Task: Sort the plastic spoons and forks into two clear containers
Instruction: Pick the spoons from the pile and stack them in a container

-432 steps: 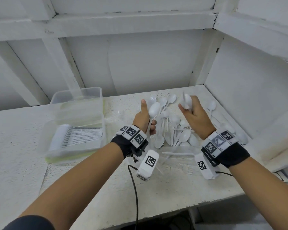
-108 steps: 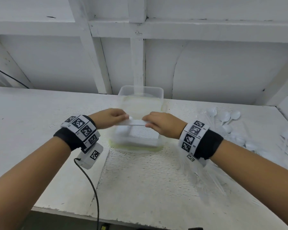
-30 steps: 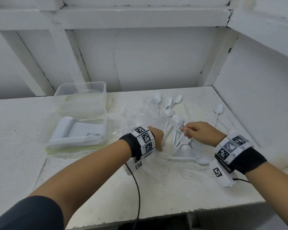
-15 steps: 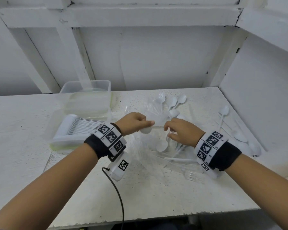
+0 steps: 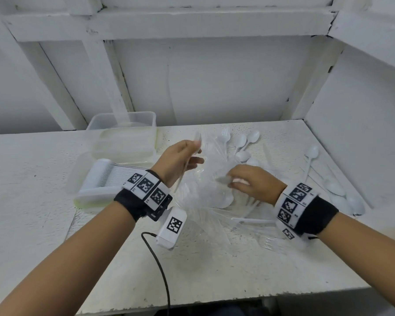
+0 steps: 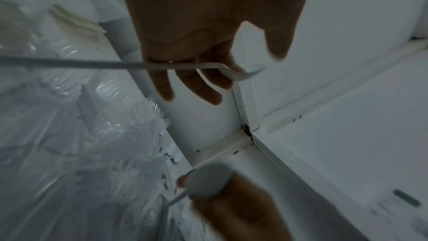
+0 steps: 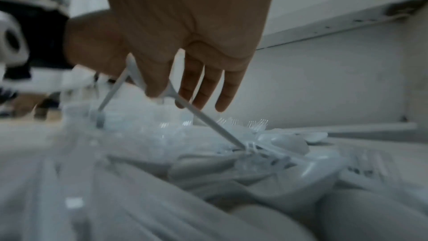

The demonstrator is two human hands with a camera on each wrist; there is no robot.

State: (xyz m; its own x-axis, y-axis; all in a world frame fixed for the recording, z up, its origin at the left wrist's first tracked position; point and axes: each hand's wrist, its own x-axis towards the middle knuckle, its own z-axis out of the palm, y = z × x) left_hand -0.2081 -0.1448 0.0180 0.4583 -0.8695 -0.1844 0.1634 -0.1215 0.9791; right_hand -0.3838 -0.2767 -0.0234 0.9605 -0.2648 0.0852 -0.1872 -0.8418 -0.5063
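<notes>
I am in the picking step, both hands over the heap of mixed cutlery (image 5: 217, 201) in the middle of the desk (image 5: 32, 179). My left hand (image 5: 178, 160) is raised just left of the heap and pinches one white spoon (image 6: 129, 65) between thumb and fingers, handle running back under the wrist; the other fingers hang loose. My right hand (image 5: 253, 181) is low on the heap and pinches the bowl of a second spoon (image 7: 203, 116), whose handle end is still down among the forks.

Next, I judge, the right-hand spoon must be lifted free of the tangle, then both carried left to the near container (image 5: 96, 179), which already holds a neat row of white cutlery. The far container (image 5: 121, 126) behind it looks empty, though its clear walls make that hard to tell.

More loose spoons (image 5: 244, 142) lie at the far side and along the right edge. The clear forks in the heap interlock and are hard to see, so a lift may drag neighbours along. The left wrist cable (image 5: 160, 265) trails off the near edge.
</notes>
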